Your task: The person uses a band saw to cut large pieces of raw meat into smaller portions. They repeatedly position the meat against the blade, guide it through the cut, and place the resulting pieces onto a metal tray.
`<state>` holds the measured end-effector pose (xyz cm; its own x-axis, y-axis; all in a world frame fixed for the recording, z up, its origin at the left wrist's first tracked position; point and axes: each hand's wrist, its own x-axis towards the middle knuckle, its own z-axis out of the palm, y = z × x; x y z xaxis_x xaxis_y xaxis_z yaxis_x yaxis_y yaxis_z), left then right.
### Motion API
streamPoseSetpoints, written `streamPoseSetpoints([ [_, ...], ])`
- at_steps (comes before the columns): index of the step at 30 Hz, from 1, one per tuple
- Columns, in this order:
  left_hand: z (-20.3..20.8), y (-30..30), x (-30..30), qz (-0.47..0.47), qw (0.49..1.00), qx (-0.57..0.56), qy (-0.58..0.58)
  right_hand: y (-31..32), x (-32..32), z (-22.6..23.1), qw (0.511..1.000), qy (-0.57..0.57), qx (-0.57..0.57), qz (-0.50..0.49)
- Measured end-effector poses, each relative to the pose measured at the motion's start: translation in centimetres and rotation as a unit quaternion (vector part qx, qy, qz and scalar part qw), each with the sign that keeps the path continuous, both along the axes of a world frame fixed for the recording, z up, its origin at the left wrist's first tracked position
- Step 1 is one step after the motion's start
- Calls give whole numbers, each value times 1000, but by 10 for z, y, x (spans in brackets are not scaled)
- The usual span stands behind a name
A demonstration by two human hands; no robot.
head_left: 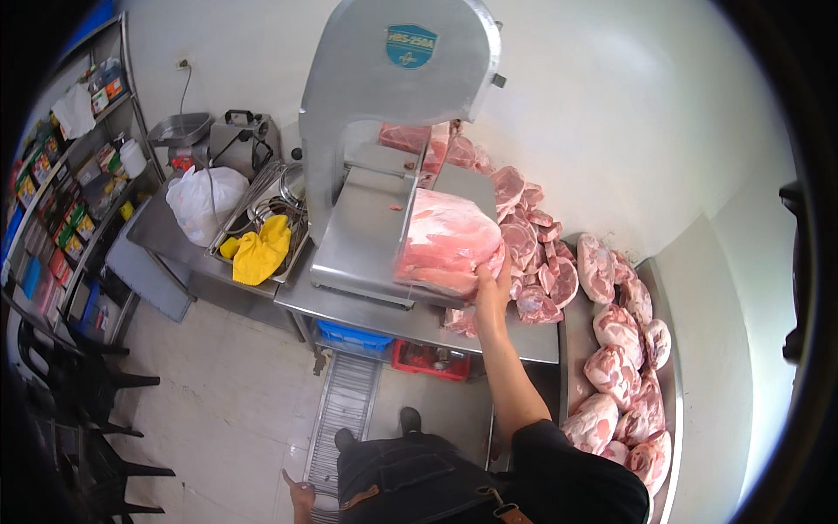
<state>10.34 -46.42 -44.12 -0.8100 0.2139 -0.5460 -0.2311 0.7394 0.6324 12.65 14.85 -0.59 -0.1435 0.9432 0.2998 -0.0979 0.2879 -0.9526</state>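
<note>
Near the front edge of the tabletop [534,342], my right hand [494,278] grips the right end of the big meat piece [447,237] on the saw [349,105]; my left hand [301,494] hangs empty, forefinger out. I seem to be lining up a cut; next probably calls for steady pushing.

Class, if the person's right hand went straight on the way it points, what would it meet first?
The large piece of meat, which the right hand is touching; what comes beyond is unclear in depth.

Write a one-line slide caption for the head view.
Right hand against a large raw meat piece at a metal band saw, with cut slices heaped to the right.
</note>
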Motion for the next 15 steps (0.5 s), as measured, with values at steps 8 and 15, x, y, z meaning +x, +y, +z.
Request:
streamPoseSetpoints([
  [8, -2, 15, 17, 34, 997, 21, -68, -2, 1, 11, 999, 21, -30, 33],
  [15, -7, 25, 11, -21, 999, 9, -32, 26, -2, -5, 999, -17, 38, 3],
])
